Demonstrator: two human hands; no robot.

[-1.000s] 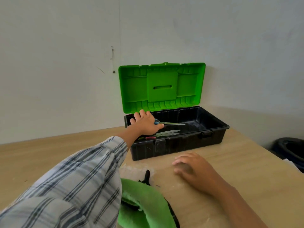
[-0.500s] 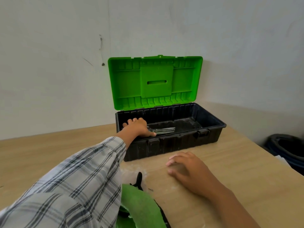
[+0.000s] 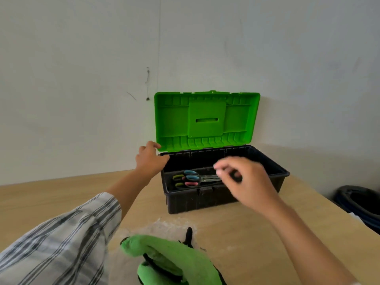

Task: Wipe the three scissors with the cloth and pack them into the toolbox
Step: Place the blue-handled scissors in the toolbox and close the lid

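Note:
The black toolbox (image 3: 205,200) stands on the wooden table by the wall, its green lid (image 3: 205,120) upright and open. Three scissors (image 3: 189,178) with blue, green and pink handles lie side by side in its left half, blades pointing right. My left hand (image 3: 149,161) is at the box's back left corner, fingers loosely curled and touching the lid's lower corner. In front of the box, my right hand (image 3: 246,182) hovers above the table, fingers loosely curled and holding nothing; it hides part of the blades. The green cloth (image 3: 170,258) lies crumpled at the table's near edge.
A black object (image 3: 189,233) pokes out from under the cloth. A dark bin (image 3: 357,200) sits on the floor beyond the table's right edge. A white wall rises right behind the box. Pale dust marks the table (image 3: 51,198) between cloth and box.
My left hand left the scissors in the box and rose to the lid's lower left corner. My right hand lifted off the table toward the box. The camera tilted.

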